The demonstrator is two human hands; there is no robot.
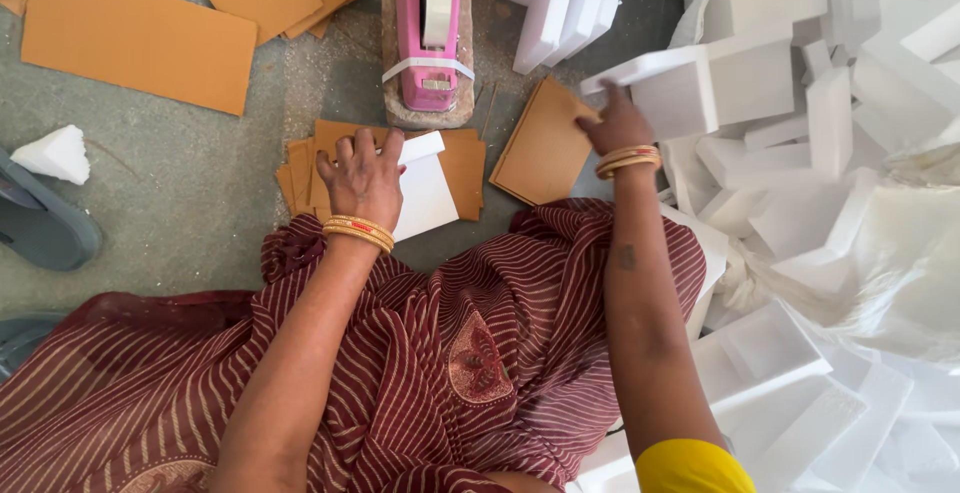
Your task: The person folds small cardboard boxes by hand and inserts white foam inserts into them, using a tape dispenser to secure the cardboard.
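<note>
At the far left a grey sandal and a small white foam lump lie on the grey floor, with large brown cardboard sheets spread flat beyond them. Moving in, the left hand rests palm down, fingers loosely spread, pressing on a white foam slab that sits on top of a stack of small brown cardboard pieces; the slab juts out to the right of the hand and its long axis runs roughly away from the person, tilted a little. Straight beyond that stack stands a pink tape dispenser on a worn base, its nose pointing toward the person. To the right of it a second brown cardboard pile lies tilted, and the right hand is at its far right corner, fingers pinched together, probably on the edge of the top card or of the white foam block just beside it; which of the two it grips is hard to tell. This hand is the nearer one to the heap of white foam pieces that fills the right side. Nothing stands between the two hands but bare floor and the striped maroon cloth over the lap.
</note>
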